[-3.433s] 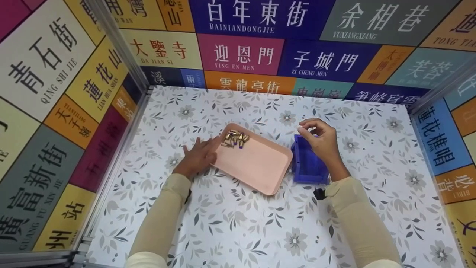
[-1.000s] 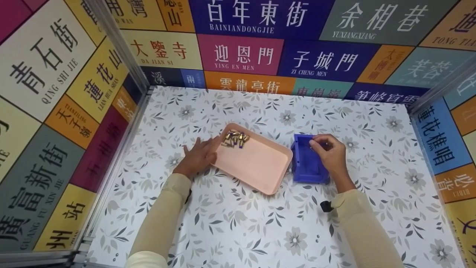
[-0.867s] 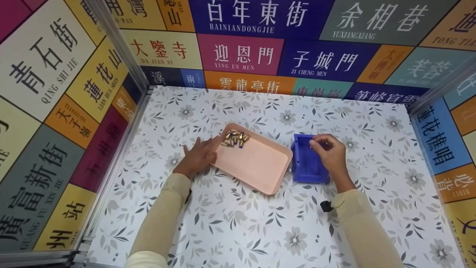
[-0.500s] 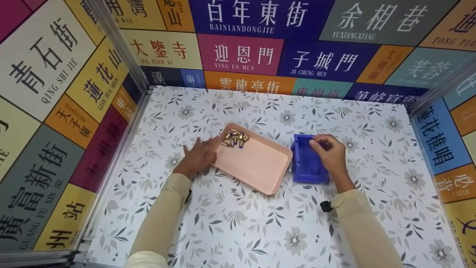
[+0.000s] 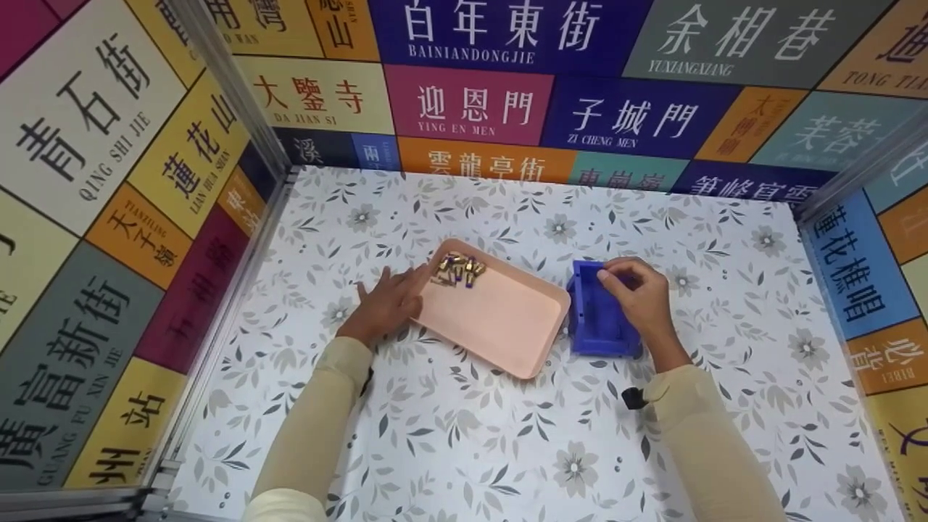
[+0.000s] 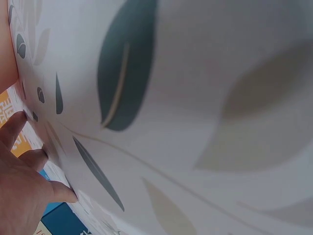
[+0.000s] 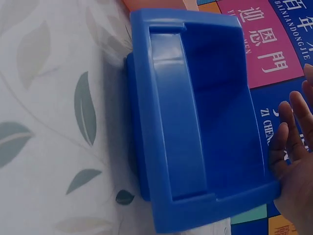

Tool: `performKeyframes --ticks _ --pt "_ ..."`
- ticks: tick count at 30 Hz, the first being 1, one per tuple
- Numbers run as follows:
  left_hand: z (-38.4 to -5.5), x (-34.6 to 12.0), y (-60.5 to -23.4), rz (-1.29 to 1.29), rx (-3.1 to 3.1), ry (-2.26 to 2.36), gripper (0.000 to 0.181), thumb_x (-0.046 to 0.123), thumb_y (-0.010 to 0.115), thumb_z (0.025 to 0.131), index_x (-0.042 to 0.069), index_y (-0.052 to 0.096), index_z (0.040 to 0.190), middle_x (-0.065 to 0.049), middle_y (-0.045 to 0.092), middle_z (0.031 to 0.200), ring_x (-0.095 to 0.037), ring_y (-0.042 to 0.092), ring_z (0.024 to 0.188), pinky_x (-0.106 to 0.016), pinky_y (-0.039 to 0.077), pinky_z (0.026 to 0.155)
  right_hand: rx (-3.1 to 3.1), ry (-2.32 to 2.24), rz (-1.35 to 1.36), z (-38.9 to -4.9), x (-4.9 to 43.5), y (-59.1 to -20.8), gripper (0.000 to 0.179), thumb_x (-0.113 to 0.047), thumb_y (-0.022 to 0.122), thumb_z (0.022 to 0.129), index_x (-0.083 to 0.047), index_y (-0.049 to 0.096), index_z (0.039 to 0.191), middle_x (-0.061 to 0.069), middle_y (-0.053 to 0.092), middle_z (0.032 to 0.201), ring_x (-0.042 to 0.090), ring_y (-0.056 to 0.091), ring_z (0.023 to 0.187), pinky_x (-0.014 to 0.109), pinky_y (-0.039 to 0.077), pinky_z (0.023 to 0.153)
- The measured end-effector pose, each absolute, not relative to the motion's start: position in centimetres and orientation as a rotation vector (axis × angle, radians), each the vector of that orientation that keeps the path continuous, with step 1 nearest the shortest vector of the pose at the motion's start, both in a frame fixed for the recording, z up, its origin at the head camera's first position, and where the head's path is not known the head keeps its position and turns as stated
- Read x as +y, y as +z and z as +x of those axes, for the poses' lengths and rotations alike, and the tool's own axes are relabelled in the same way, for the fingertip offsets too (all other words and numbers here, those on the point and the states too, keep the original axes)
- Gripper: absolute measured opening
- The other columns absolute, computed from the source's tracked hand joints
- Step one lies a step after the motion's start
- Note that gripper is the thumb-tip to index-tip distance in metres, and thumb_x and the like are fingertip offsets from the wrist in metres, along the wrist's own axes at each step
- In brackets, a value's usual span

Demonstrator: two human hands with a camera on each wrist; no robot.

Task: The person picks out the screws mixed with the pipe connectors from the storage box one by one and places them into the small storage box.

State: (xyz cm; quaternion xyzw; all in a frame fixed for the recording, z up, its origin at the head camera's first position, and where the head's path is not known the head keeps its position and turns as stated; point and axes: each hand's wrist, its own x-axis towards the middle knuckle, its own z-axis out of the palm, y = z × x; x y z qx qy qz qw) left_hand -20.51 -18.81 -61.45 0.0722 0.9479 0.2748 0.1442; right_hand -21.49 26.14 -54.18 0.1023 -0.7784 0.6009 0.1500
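A pink tray (image 5: 500, 319) lies at the middle of the table, with several small brass-coloured pieces with dark blue parts (image 5: 458, 270) heaped in its far left corner. My left hand (image 5: 386, 304) rests with spread fingers at the tray's left edge; in the left wrist view its fingertips (image 6: 63, 191) meet the table surface. Right of the tray stands a blue plastic bin (image 5: 596, 345). Over the bin's far right part hangs my right hand (image 5: 641, 293), thumb and forefinger tips together; I cannot tell whether something tiny is between them. Its other fingers (image 7: 293, 132) are loosely bent beside the bin's rim (image 7: 178, 122).
A white floral sheet (image 5: 493, 442) covers the table. Panels printed with large characters (image 5: 471, 105) stand along the back and both sides. Metal frame posts (image 5: 254, 94) mark the corners.
Since the oldest frame, my right hand has come nearer and to the right over the blue bin; in the last half second it shifted slightly left. My left hand and the tray stay put.
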Motion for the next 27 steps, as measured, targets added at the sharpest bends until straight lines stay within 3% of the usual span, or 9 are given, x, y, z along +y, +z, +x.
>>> performKeyframes --ticks 11,18,27 --pt "-20.4 -18.8 -61.4 0.201 2.731 0.803 0.061 0.054 0.035 0.105 0.054 0.009 0.160 0.005 0.025 0.170 -0.038 -0.002 0.160 -0.078 -0.011 0.115 -2.161 1.812 0.407 -22.2 23.8 -54.3 0.010 0.006 0.074 0.087 0.014 0.069 0.088 0.032 0.068 0.100 0.007 0.069 0.090 0.018 0.054 0.076" --pt "-20.4 -18.9 -61.5 0.200 2.735 0.818 0.061 0.054 0.034 0.105 0.049 0.012 0.162 0.005 0.025 0.170 -0.038 -0.002 0.160 -0.079 -0.012 0.114 -2.126 1.847 0.462 -22.4 21.4 -54.2 0.007 0.009 0.074 0.086 0.013 0.068 0.086 0.034 0.067 0.099 0.014 0.070 0.086 0.017 0.053 0.070" --pt "-20.5 -18.8 -61.2 0.231 2.738 0.762 0.061 0.059 0.030 0.105 0.050 0.008 0.162 0.004 0.023 0.171 -0.040 -0.001 0.159 -0.080 -0.008 0.114 -2.171 1.851 0.517 -22.7 18.0 -53.5 0.006 0.005 0.075 0.086 0.009 0.071 0.087 0.029 0.069 0.099 0.016 0.069 0.084 0.026 0.055 0.065"
